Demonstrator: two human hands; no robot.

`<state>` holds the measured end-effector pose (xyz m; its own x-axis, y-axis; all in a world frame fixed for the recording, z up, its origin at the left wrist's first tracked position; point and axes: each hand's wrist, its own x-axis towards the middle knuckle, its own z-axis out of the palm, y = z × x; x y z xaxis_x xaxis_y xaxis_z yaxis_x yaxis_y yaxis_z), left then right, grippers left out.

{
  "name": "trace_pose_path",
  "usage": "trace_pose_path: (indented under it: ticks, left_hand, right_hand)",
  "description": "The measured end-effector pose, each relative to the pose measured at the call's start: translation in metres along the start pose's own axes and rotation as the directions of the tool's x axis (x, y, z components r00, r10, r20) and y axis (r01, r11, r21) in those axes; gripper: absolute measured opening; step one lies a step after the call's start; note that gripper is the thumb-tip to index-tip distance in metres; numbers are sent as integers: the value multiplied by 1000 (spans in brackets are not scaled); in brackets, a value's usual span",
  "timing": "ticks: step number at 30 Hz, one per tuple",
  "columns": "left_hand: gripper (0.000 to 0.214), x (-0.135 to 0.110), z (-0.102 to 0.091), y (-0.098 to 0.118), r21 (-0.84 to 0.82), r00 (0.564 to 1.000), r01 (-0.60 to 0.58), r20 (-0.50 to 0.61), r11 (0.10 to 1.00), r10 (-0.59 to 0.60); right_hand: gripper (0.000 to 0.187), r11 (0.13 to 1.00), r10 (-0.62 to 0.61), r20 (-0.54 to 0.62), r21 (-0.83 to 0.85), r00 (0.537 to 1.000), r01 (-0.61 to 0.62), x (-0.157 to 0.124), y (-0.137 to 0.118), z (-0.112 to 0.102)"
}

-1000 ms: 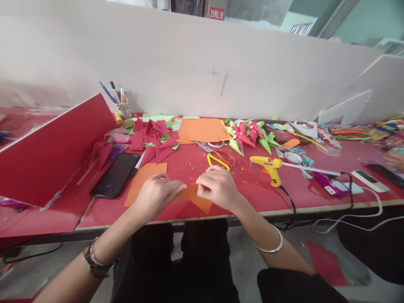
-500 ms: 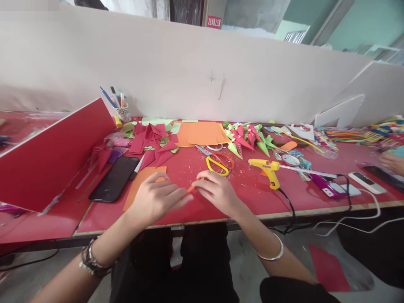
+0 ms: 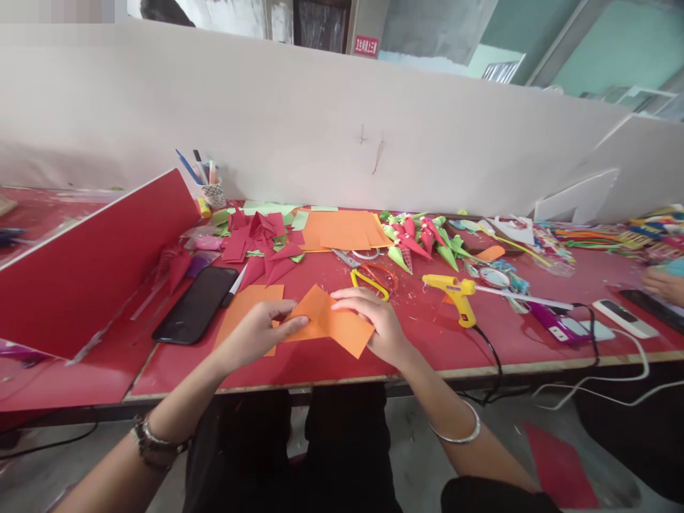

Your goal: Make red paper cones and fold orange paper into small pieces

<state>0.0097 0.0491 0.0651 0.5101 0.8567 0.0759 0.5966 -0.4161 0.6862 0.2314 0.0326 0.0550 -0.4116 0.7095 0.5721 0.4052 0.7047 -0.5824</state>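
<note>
The work surface is a red table (image 3: 411, 335), bounded at the far side by a white partition (image 3: 293, 128). A red board (image 3: 101, 271) stands tilted at the left. Directly beyond the hands lie scissors (image 3: 370, 283) with one yellow handle loop; this loop sits just past the right hand's fingers and is the nearest obstruction. A yellow glue gun (image 3: 454, 293) lies to the right, a clear stick projecting from its rear, near a purple power strip (image 3: 558, 324). At the left, a black phone (image 3: 195, 306) lies beside a flat orange sheet (image 3: 232, 317), partly covered by the left hand. Along the back, from left to right: a pen cup (image 3: 212, 192), red folded pieces (image 3: 264, 246), an orange paper stack (image 3: 342, 229) and red and green cones (image 3: 422, 239). A co-worker's hand (image 3: 662, 283) appears at the right edge.

The work paper (image 3: 347, 335), orange and creased, is held between the hands above the near table edge. The left hand (image 3: 254, 331) grips its left part, thumb on top and pointing right. The right hand (image 3: 382, 328) grasps the right part, fingers extended leftward across the upper face. Both forearms converge from the near side.
</note>
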Motion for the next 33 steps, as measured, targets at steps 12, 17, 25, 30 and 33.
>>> trace_pose_path:
  ticks: [12, 17, 25, 30, 33]
  left_hand:
    - [31, -1, 10, 11, 3, 998, -54, -41, 999, 54]
    - [29, -6, 2, 15, 90, 984, -160, -59, 983, 166]
    - [18, -13, -14, -1, 292, 989, -111, -58, 950, 133]
    - [28, -5, -1, 14, 425, 942, -81, -262, 902, 208]
    - [17, -1, 6, 23, 358, 916, -66, -349, 931, 199]
  right_hand:
    - [32, 949, 118, 46, -298, 992, -99, 12, -26, 6]
    - [16, 948, 186, 117, -281, 976, -147, 15, -24, 13]
    - [32, 968, 246, 108, 30, 963, -250, 19, -22, 3]
    - [26, 954, 253, 134, 130, 958, -270, 20, -23, 12]
    - [26, 934, 286, 125, 185, 950, -306, 20, -24, 13]
